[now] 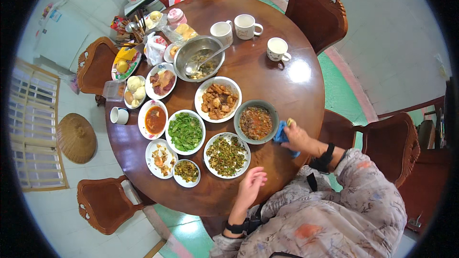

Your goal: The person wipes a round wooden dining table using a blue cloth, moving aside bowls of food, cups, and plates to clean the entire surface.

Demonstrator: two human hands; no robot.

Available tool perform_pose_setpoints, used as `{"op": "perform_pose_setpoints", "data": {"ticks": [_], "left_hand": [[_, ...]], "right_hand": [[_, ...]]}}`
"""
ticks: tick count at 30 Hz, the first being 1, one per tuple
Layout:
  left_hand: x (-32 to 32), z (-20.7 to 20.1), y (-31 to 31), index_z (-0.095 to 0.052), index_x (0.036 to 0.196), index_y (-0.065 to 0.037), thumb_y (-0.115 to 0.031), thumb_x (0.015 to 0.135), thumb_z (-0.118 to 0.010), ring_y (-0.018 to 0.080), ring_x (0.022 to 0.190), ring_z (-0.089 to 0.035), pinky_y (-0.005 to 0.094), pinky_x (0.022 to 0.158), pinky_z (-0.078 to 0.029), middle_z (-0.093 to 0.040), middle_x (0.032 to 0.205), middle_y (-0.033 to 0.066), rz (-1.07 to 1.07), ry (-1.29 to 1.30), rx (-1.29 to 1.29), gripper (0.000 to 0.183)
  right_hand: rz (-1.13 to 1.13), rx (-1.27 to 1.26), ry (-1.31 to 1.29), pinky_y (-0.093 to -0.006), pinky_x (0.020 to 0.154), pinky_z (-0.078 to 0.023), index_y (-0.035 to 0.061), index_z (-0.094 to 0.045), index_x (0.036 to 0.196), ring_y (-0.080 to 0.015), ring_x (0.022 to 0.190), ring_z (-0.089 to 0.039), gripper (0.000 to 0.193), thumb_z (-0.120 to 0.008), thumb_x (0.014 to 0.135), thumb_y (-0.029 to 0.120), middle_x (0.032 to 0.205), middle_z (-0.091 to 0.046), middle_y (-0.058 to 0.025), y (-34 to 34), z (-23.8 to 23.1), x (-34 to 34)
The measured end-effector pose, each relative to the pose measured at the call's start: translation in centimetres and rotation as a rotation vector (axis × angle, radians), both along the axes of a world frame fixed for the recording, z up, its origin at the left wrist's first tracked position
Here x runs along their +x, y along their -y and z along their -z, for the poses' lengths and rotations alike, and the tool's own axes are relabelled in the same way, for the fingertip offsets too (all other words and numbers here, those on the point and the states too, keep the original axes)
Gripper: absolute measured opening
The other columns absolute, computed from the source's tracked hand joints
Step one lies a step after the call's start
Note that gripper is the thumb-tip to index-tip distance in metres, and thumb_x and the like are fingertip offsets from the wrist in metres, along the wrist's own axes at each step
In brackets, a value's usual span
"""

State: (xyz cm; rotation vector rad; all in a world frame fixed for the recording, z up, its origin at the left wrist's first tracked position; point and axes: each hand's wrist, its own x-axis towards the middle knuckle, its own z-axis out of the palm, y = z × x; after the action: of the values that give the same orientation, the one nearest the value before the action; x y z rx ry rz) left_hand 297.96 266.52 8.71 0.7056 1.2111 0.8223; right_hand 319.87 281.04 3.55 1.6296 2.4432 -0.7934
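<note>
My right hand [300, 142] is closed on a blue cloth [281, 134], pressed to the wooden table [287, 91] right beside a grey bowl of reddish minced food [256, 121]. A small yellow patch shows at the cloth near my fingers. Close to the table's near edge, my left hand [251, 184] hovers with its fingers loosely bent and apart, holding nothing. Nearest to it is a white plate of chopped green and brown food [227, 155]. Both wrists wear black straps.
Dishes crowd the left half: sliced green peppers [185, 132], browned meat [218, 101], red-oil soup [155, 119] and a steel basin [199, 59] with a ladle [192, 69]. Several white mugs [246, 27] stand at the far side. Carved wooden chairs [317, 15] ring the table.
</note>
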Motion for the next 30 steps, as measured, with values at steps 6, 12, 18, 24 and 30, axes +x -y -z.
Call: {"op": "perform_pose_setpoints", "data": {"ticks": [6,12,18,24,30], "left_hand": [[5.5,2.4,-2.0,-0.044,0.127,-0.006,-0.012,0.077,-0.061,0.0395,0.122,-0.033,0.0482,0.098,-0.031,-0.036,0.132,0.0208,0.408,-0.891,0.579,0.053],[6.2,6.5,-1.4,-0.043,0.131,-0.013,-0.018,0.070,-0.069,0.0432,0.124,-0.029,0.0611,0.094,-0.028,-0.025,0.143,0.0164,0.626,-1.167,0.817,0.066],[6.8,7.6,-1.1,-0.052,0.122,-0.015,-0.018,0.080,-0.058,0.0387,0.110,-0.042,0.0526,0.078,-0.040,-0.040,0.132,0.0141,0.590,-1.345,0.744,0.042],[4.4,7.7,0.4,-0.059,0.111,-0.011,-0.018,0.083,-0.052,0.0318,0.095,-0.048,0.0418,0.069,-0.047,-0.050,0.114,0.0134,0.501,-1.459,0.781,0.029],[2.7,6.7,1.1,-0.056,0.112,-0.003,-0.004,0.073,-0.061,0.0357,0.092,-0.047,0.0441,0.066,-0.050,-0.047,0.113,0.0171,0.479,-1.279,0.632,0.039]], "right_hand": [[-0.095,-0.205,-0.379,-0.0433,0.079,-0.049,0.0028,-0.053,0.112,-0.0438,0.089,-0.057,0.045,-0.064,0.073,0.021,0.107,-0.051,-0.0298,5.8,0.6,0.2],[0.068,-0.294,-0.212,-0.0370,0.081,-0.048,0.0002,-0.058,0.108,-0.0326,0.093,-0.060,0.034,-0.053,0.075,0.003,0.103,-0.062,-0.0189,5.4,-7.3,8.1],[0.281,-0.149,-0.124,-0.0325,0.078,-0.050,-0.0005,-0.058,0.110,-0.0262,0.089,-0.063,0.031,-0.056,0.079,0.007,0.100,-0.065,-0.0155,5.3,-17.1,14.4],[0.275,-0.069,-0.359,-0.0289,0.063,-0.055,-0.0004,-0.056,0.114,-0.0156,0.080,-0.064,0.029,-0.053,0.090,0.015,0.097,-0.064,-0.0097,0.1,-24.8,11.4],[0.146,-0.055,-0.393,-0.0272,0.058,-0.053,-0.0013,-0.060,0.105,-0.0134,0.073,-0.062,0.024,-0.053,0.088,0.015,0.084,-0.064,-0.0076,-8.3,-26.3,5.1]]}}
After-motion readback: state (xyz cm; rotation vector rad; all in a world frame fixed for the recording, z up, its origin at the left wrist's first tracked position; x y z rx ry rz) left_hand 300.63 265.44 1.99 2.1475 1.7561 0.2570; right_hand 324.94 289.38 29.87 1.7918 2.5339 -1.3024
